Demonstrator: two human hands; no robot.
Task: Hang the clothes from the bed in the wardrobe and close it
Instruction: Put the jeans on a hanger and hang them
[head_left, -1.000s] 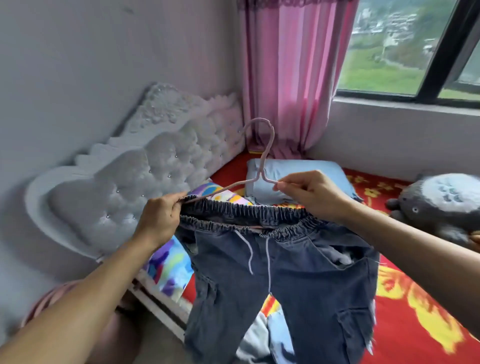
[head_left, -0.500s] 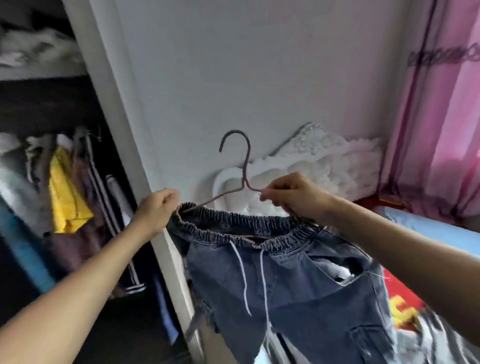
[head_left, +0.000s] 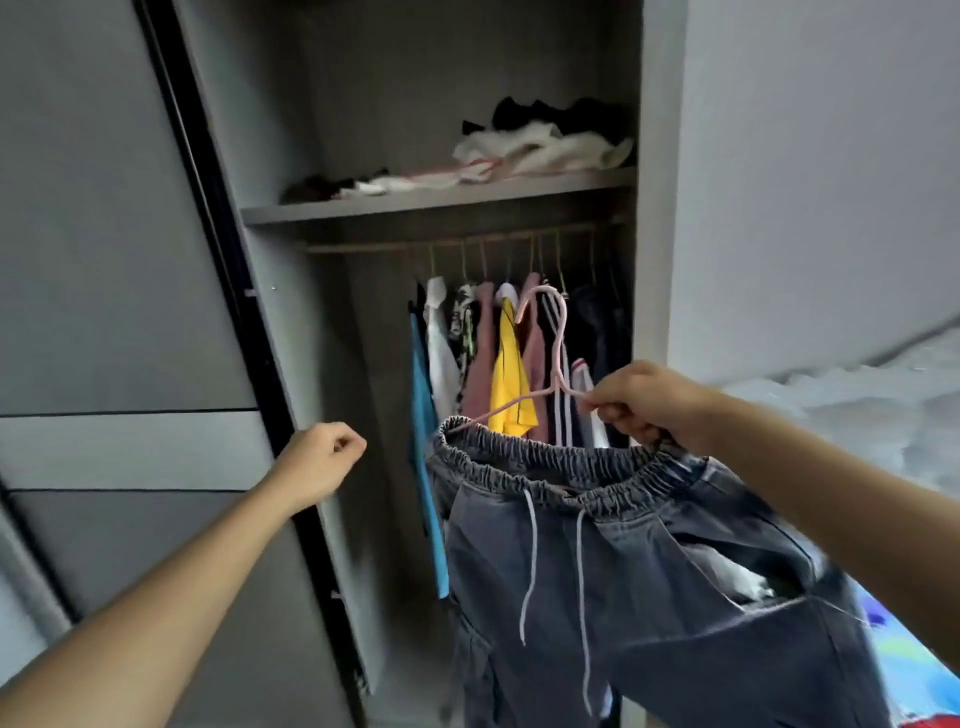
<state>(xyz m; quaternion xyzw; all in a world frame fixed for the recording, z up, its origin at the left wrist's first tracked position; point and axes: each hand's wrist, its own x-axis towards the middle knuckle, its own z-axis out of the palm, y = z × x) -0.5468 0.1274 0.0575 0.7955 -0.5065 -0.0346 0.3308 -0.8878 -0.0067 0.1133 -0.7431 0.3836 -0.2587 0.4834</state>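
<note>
Grey wardrobe (head_left: 654, 208) stands open, its sliding door (head_left: 130, 312) at left, exposing the far rail (head_left: 363, 247) crowded with hung garments (head_left: 511, 374). Right hand (head_left: 644, 405): grip closed on the right shoulder of the thin pink wire hanger (head_left: 558, 332), hook upright, ready for the rail. Dark blue denim drawstring trousers (head_left: 623, 571) hang from it, near right, below the rail. Left hand (head_left: 322, 457): grip curled, empty, available to part garments.

Bare left hand (head_left: 322, 462), bare right hand (head_left: 644, 410)
</note>
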